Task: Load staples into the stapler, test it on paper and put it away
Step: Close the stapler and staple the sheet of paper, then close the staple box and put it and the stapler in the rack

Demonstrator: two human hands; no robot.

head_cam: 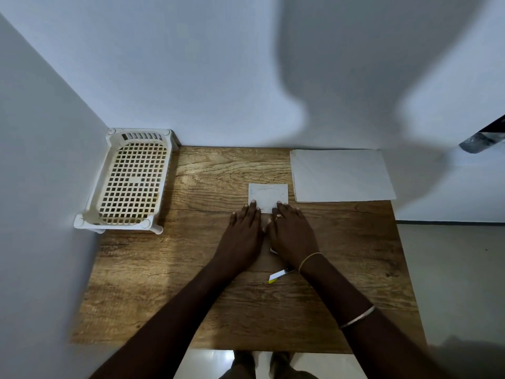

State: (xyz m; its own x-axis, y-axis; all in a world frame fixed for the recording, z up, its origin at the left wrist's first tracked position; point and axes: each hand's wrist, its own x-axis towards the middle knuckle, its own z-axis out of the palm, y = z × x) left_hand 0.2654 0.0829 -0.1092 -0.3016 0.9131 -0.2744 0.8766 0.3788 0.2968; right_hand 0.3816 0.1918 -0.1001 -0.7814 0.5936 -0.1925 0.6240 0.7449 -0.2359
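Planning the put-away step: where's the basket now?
Head view: the white basket sits at the far-left corner of the table, against the wall, well left of the left hand and the small paper.

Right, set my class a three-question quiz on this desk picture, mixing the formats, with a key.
1. True or false: the basket stands on the right side of the table.
2. What do the fingertips of the left hand and the right hand press on? A) the small paper B) the basket C) the wall
3. Fill in: the large sheets lie in the table's far ___ corner.

Key: 1 false; 2 A; 3 right.
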